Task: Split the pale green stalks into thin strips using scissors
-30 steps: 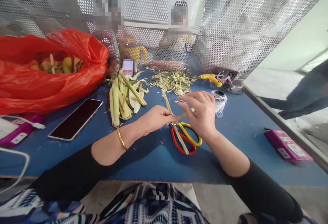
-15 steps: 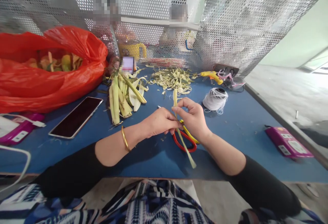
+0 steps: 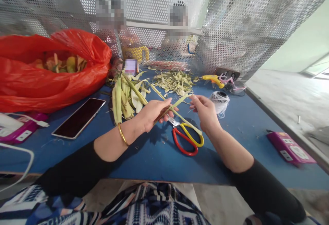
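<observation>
My left hand is closed on pale green husk strips that cross at its fingertips, one running from upper left to lower right. The other slants up toward my right hand, whose thumb and fingers are pinched at its end. Below the hands lie scissors with one red and one yellow handle loop, untouched on the blue table. Left of the hands is a bundle of husks, and beyond them a heap of shredded husk.
A red plastic bag and a phone lie left. At right are a cone of white thread, a yellow glue gun, glasses and a purple box. A perforated screen stands behind; two people are beyond it.
The upright strip now lies aslant, crossed with another. My right hand has moved right, away from my left, and the scissors show more fully beneath.
</observation>
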Demonstrator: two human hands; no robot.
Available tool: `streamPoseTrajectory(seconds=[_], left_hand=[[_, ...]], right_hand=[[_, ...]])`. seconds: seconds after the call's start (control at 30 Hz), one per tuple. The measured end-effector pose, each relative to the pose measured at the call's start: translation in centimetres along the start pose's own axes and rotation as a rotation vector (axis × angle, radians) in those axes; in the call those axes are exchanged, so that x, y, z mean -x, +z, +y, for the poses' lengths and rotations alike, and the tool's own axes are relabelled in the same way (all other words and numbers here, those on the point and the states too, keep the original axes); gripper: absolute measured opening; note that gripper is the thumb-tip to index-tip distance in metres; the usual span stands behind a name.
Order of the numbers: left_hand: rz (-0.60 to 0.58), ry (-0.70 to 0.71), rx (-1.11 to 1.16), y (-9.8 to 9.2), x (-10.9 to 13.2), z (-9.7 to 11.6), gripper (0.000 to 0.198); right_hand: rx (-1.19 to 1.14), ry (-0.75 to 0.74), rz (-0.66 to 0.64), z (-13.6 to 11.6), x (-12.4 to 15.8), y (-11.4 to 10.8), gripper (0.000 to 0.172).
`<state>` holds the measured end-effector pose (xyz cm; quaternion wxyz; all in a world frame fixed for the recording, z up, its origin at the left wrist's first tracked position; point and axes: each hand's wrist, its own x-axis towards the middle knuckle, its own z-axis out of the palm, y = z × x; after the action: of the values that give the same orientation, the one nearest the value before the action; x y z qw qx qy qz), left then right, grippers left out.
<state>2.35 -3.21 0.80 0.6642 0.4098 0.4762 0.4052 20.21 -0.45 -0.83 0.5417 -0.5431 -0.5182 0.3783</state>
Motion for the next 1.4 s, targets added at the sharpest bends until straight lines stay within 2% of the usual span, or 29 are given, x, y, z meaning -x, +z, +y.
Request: streamPoseTrajectory(seconds=[0.07, 0.1, 0.17, 0.33, 0.5, 0.57, 0.73, 0.8, 0.9, 1.03, 1.1, 1.17, 1.27, 1.3, 1.33, 1.4], left_hand=[[-0.003, -0.016, -0.025, 0.1, 0.0, -0.2, 0.036], [-0.009, -0.015, -0.048, 0.3, 0.1, -0.3, 0.032], [-0.024, 0.000, -0.090, 0.5, 0.2, -0.7, 0.026], [-0.049, 0.000, -0.145, 0.9, 0.3, -1.0, 0.025], [-0.025, -0.002, -0.146, 0.7, 0.1, -0.8, 0.027], [-0.004, -0.004, -0.094, 0.5, 0.0, -0.8, 0.024], [0.040, -0.010, 0.014, -0.1, -0.4, -0.4, 0.028], [0.059, -0.011, -0.004, -0.2, -0.4, -0.3, 0.023], [0.061, -0.008, -0.054, -0.1, -0.4, -0.3, 0.018], [0.056, 0.000, -0.053, 0.2, -0.4, -0.4, 0.019], [0.054, 0.001, -0.020, 0.2, -0.4, -0.4, 0.016], [0.044, 0.004, 0.035, 0.0, -0.4, -0.3, 0.014], [-0.015, 0.011, 0.129, -0.5, -0.4, -0.1, 0.014], [-0.043, 0.012, 0.154, -0.7, -0.4, 0.0, 0.011], [-0.061, 0.014, 0.175, -0.8, -0.4, 0.0, 0.008], [-0.065, 0.022, 0.200, -0.9, -0.3, 0.1, 0.004]], right_hand=[[-0.142, 0.225, -0.261, -0.1, 0.6, 0.4, 0.045], [-0.208, 0.293, -0.364, -0.2, 0.9, 0.6, 0.047], [-0.310, 0.331, -0.453, -0.3, 1.6, 0.9, 0.046], [-0.327, 0.244, -0.349, 0.1, 1.8, 1.1, 0.040], [-0.205, 0.123, -0.305, 0.0, 1.2, 0.8, 0.046], [-0.096, 0.066, -0.357, -0.6, 1.0, 0.4, 0.051], [0.262, -0.004, -0.688, -1.6, 1.3, -0.7, 0.045], [0.335, -0.087, -0.690, -1.6, 1.5, -0.9, 0.041], [0.368, -0.212, -0.613, -1.7, 1.4, -1.0, 0.039], [0.400, -0.189, -0.625, -1.9, 0.7, -1.5, 0.037], [0.476, -0.221, -0.585, -1.9, 0.5, -1.7, 0.035], [0.597, -0.377, -0.455, -1.7, 0.7, -1.7, 0.031], [0.769, -0.778, -0.145, -1.6, 1.4, -1.5, 0.015], [0.805, -0.913, -0.079, -1.6, 1.7, -1.4, 0.014], [0.835, -1.036, -0.064, -1.6, 1.9, -1.3, 0.016], [0.888, -1.231, -0.181, -1.4, 2.4, -0.9, 0.021]])
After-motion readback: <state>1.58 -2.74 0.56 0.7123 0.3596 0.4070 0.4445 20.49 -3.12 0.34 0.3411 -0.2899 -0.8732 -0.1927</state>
